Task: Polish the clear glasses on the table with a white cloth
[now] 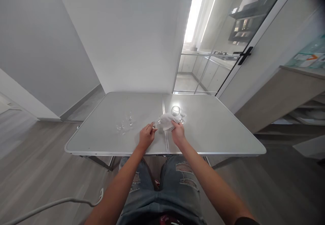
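Observation:
My left hand [146, 136] is closed on one end of a small clear stemmed glass [156, 123], near the middle of the table. In my right hand [178, 133] is a white cloth [167, 121], bunched up and covering the glass's other end, so that part is hidden. Just behind the cloth stands a round clear glass [175, 110]. Beside it, partly behind my right fingers, is another clear stemmed glass [182, 116]. Several small clear glasses [123, 126] stand to the left of my left hand; their outlines are faint against the pale top.
The pale folding table [215, 130] has a metal-edged seam [166, 143] down its middle. A white wall [132, 48] rises behind it. At right are a glass door with a black handle [245, 55] and a wooden shelf [291, 93] bearing bottles. A white cable [66, 200] hangs at lower left.

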Demonstrator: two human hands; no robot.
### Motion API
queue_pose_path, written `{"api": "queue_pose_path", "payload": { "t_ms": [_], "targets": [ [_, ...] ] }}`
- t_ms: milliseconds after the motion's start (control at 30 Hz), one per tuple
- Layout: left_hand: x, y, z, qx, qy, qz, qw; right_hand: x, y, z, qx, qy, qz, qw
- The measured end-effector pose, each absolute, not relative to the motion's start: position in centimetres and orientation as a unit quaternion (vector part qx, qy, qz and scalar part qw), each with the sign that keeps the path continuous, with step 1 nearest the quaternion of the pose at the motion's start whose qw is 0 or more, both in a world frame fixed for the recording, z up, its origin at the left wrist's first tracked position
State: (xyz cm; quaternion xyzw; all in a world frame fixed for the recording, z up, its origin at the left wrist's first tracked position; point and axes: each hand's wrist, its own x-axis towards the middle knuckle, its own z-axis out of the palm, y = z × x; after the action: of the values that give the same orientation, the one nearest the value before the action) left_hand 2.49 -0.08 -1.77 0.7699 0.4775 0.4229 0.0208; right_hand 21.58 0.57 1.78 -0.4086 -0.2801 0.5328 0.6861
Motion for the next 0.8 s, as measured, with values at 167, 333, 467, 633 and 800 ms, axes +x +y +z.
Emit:
{"api": "queue_pose_path", "payload": {
  "t_ms": [167, 333, 467, 633, 800],
  "targets": [
    [2.6, 0.0, -1.8, 0.769, 0.473, 0.428, 0.047, 18.9, 1.4, 1.4, -0.281, -0.316, 0.649, 0.633],
    [2.7, 0.0, -1.6, 0.771, 0.505, 0.379, 0.082, 18.7, 2.9, 1.0, -0.283, -0.364, 0.639, 0.615],
    [2.8, -0.1, -1.5, 0.763, 0.531, 0.363, 0.068, 17.9, 2.0, 1.3, -0.370, -0.424, 0.508, 0.652],
    [2.8, -0.1, -1.7, 0.755, 0.537, 0.374, 0.046, 18.2, -0.4, 2.0, -0.403, -0.716, 0.186, 0.539],
    [2.8, 0.3, -2.2, 0.771, 0.553, 0.316, -0.002, 19.2, -0.5, 1.5, -0.344, -0.866, -0.020, 0.363]
  ]
}}
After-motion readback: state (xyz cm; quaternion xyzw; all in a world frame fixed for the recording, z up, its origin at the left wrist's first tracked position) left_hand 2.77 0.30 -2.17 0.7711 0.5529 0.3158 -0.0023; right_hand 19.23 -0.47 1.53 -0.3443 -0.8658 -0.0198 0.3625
